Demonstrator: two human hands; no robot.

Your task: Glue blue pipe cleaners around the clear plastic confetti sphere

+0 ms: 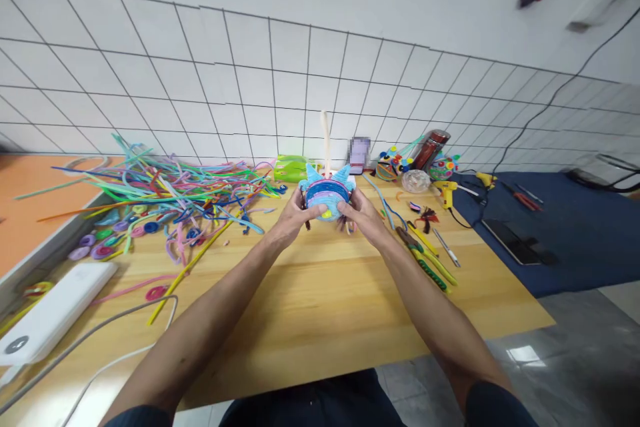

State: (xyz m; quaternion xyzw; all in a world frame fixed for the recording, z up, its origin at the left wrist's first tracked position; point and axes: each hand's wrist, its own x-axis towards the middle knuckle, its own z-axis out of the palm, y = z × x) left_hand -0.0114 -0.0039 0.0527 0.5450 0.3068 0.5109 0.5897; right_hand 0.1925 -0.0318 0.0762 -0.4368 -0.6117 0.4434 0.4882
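Near the middle of the back edge of the counter (300,307), a blue fuzzy craft piece (319,195) with pointed light-blue tips and a darker blue band sits between two hands. The left hand (293,219) has its grip closed around one side, the right hand (367,215) around the other, both thumbs on the near face beside a yellow spot. Whether the piece touches the wood cannot be told. A cream stem (326,140) stands up behind the band; its lower end is hidden.

Toward the back left corner lies a tangled heap of coloured pipe cleaners (175,190), with small coiled discs (103,251) by the left edge and a white power bank (60,307) nearer the front left corner. Along the right edge lie pliers (420,255), a pen (447,248) and, farther back, a yellow glue gun (447,195). A phone (359,155) leans at the back edge, just right of the piece.
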